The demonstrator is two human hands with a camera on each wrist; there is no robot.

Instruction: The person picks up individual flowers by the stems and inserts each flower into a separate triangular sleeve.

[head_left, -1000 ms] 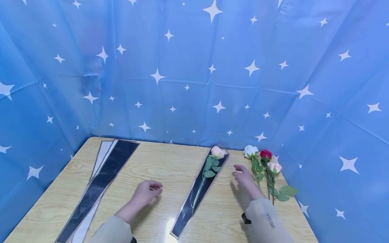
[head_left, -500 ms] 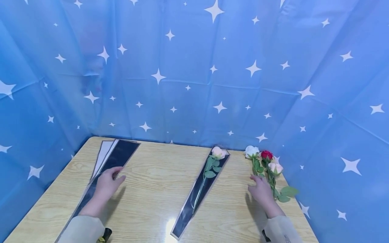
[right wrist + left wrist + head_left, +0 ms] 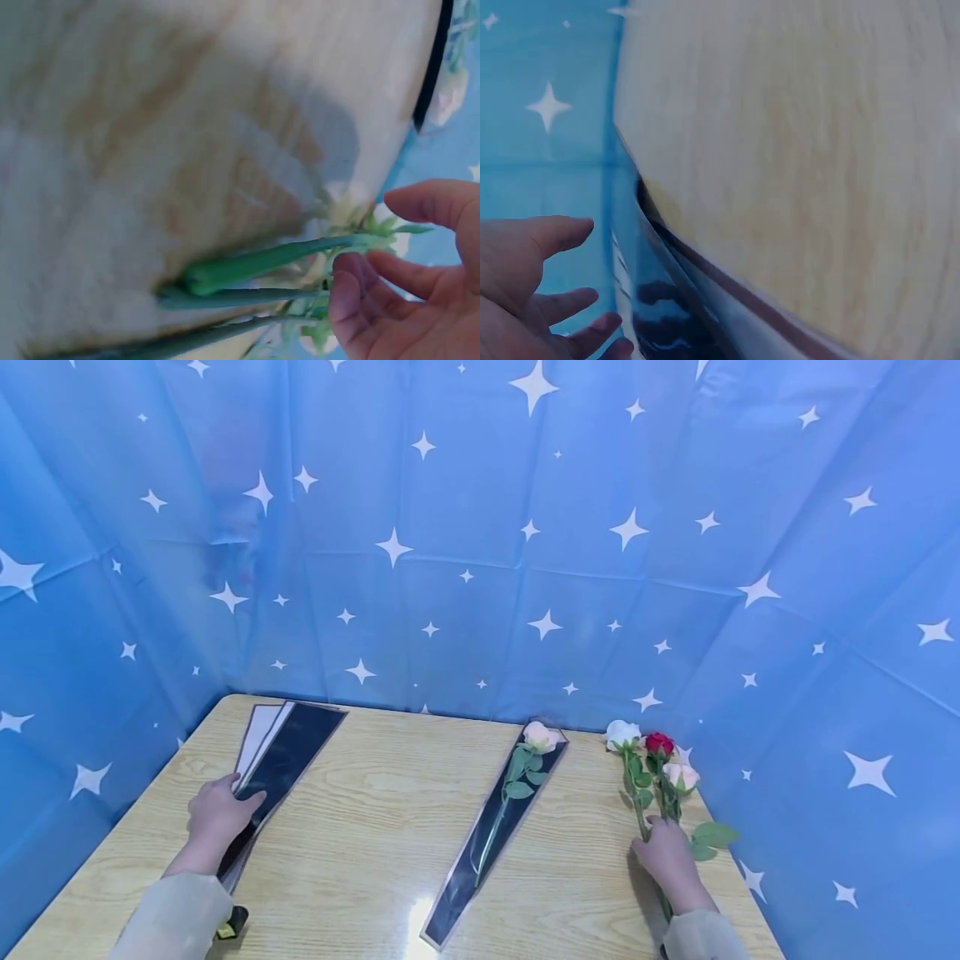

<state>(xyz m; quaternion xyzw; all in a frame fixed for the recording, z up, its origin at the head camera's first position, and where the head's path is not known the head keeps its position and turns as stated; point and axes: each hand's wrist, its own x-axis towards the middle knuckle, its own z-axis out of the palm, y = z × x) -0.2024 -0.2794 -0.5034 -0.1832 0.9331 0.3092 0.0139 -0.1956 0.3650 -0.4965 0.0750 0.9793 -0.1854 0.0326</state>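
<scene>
My left hand (image 3: 221, 814) is over a stack of long, tapered flower sleeves (image 3: 300, 739), black on top with white ones underneath. In the left wrist view its fingers (image 3: 566, 304) are spread and the thumb stands apart. My right hand (image 3: 667, 856) reaches over the stems of the loose roses: a white rose (image 3: 622, 735), a red rose (image 3: 659, 744) and a pale pink rose (image 3: 680, 776). The right wrist view shows a green stem (image 3: 262, 264) passing near the gap between thumb and loosely bent fingers; no firm grip shows.
Between the hands, another black sleeve (image 3: 450, 906) lies slanted with a pale pink rose (image 3: 540, 737) on or in it; I cannot tell which. The wooden table (image 3: 375, 827) ends at a blue star-patterned curtain (image 3: 465, 527) behind and at both sides.
My left hand has moved left from the middle of the table to over the sleeve stack. My right hand has moved right and nearer, onto the loose rose stems.
</scene>
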